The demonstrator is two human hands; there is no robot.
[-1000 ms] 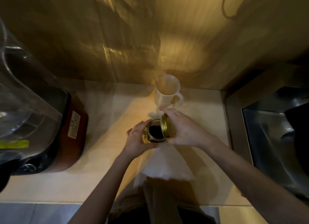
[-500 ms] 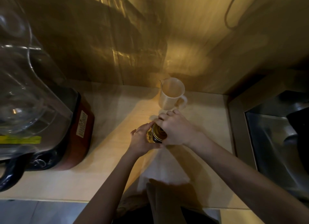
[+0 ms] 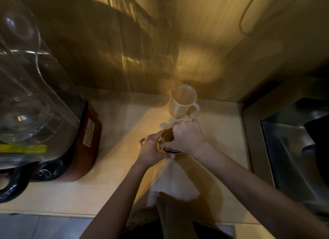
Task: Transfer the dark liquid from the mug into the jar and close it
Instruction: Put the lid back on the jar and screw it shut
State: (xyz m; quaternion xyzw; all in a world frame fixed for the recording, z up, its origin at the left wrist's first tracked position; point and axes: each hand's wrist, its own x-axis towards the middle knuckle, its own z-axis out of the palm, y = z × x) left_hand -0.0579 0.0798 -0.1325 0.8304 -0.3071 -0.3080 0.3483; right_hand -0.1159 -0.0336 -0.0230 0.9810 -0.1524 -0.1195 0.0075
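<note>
A small glass jar (image 3: 162, 147) with dark liquid stands on the light counter (image 3: 106, 167). My left hand (image 3: 152, 148) wraps its side from the left. A gold lid (image 3: 168, 137) sits on the jar's mouth, and my right hand (image 3: 187, 136) covers it from above, fingers closed around its rim. The jar is mostly hidden by both hands. Behind them the white mug (image 3: 183, 102) stands upright near the wall, handle to the right; its inside looks pale and without dark liquid.
A blender with a clear jug (image 3: 23, 89) and red-black base (image 3: 78, 146) fills the left. A steel sink (image 3: 293, 149) lies at the right. A white paper towel (image 3: 174, 181) lies on the counter under the jar, toward me. A wooden wall rises behind.
My right hand brought the gold lid from beside the open jar onto its mouth and now grips it from above. The left hand kept holding the jar.
</note>
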